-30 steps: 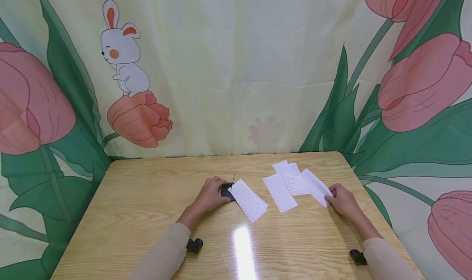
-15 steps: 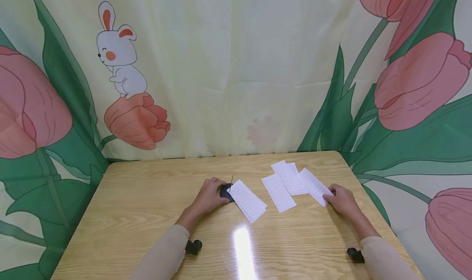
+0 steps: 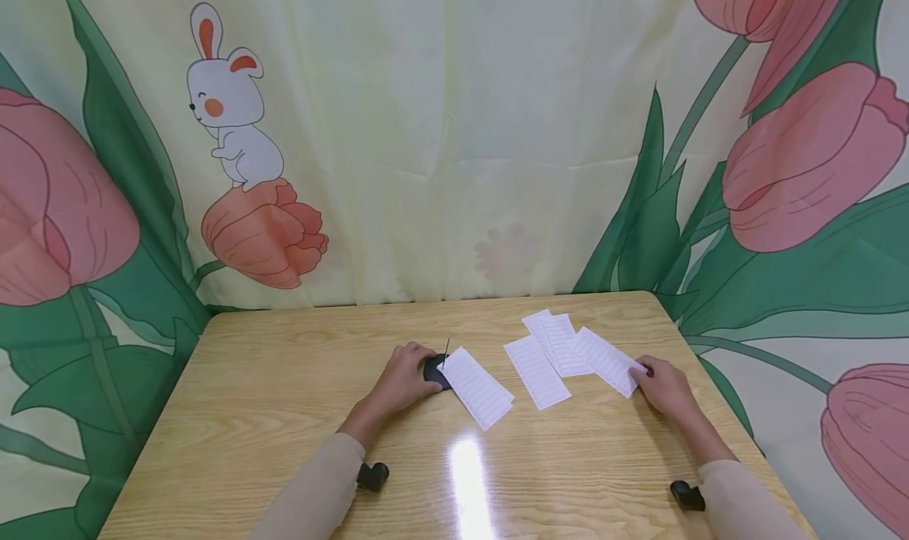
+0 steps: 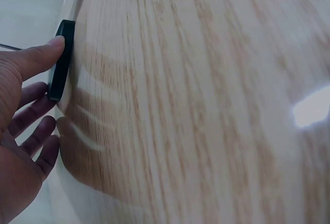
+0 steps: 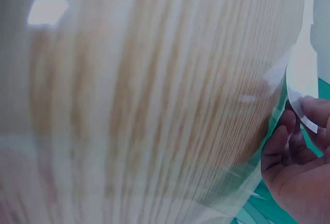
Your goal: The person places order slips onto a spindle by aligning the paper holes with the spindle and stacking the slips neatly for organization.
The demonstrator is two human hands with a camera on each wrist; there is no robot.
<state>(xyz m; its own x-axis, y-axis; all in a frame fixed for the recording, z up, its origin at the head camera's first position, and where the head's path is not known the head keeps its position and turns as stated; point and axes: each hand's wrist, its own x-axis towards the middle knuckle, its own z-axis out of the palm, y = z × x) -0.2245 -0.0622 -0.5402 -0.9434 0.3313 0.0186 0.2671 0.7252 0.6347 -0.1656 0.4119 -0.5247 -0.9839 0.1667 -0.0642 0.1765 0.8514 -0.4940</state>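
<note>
- two beige sleeves (image 3: 312, 485) come in over the near part of the table (image 3: 234, 445);
- stack (image 3: 477, 386) of slips sits in front, slanting far-left to near-right; its far corner is right at the spike (image 3: 446, 354), too small to tell if it's pierced;
- right hand (image 3: 663, 386) pinches a slip (image 3: 604, 360) by its near right corner; that end bends up in the right wrist view;
- left hand (image 3: 405, 376) grips the black base (image 3: 432, 373) by its rim, thumb against fingers;
- key bit imo: the held slip points away and left from the right hand, long axis slanted much like the stack's; the spike is well left, with the loose slips (image 3: 537, 372) between; the left hand's way nearer to it;
- curtain (image 3: 454, 129) behind, tulips and a rabbit
</note>
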